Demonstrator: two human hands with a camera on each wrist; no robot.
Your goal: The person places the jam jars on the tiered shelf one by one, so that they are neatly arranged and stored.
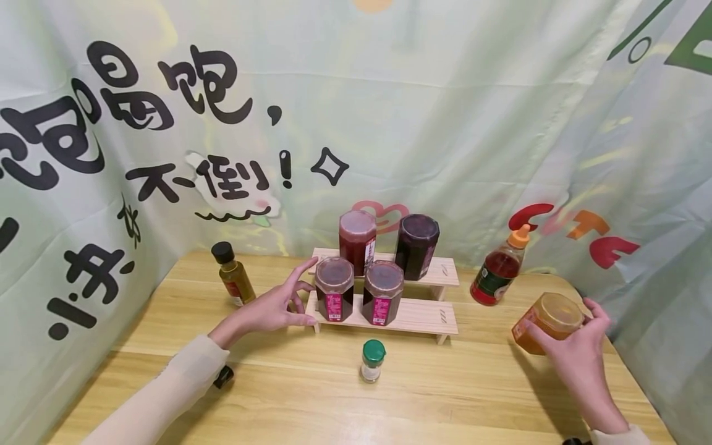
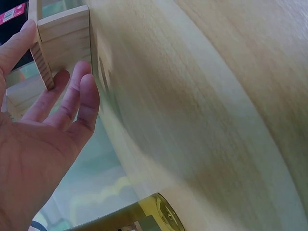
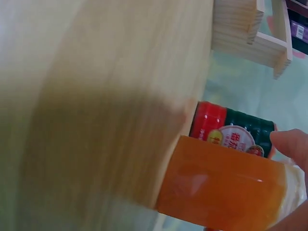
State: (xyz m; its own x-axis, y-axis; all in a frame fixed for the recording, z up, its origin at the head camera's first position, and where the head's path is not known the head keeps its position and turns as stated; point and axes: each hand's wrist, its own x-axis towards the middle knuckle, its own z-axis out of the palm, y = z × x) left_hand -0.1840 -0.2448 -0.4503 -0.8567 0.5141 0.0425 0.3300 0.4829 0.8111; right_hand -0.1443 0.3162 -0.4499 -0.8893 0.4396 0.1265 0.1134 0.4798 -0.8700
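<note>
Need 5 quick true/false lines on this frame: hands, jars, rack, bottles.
1. The right hand holds the orange jar. True.
2. The wooden rack carries six jars. False: four dark jars, two on each step.
3. The left hand grips a dark jar. False: its fingers are spread by the left end of the rack, holding nothing.
4. The green-capped shaker stands on the table in front of the rack. True.
5. The orange-capped bottle is on the top step. False: it is on the table, right of the rack.
</note>
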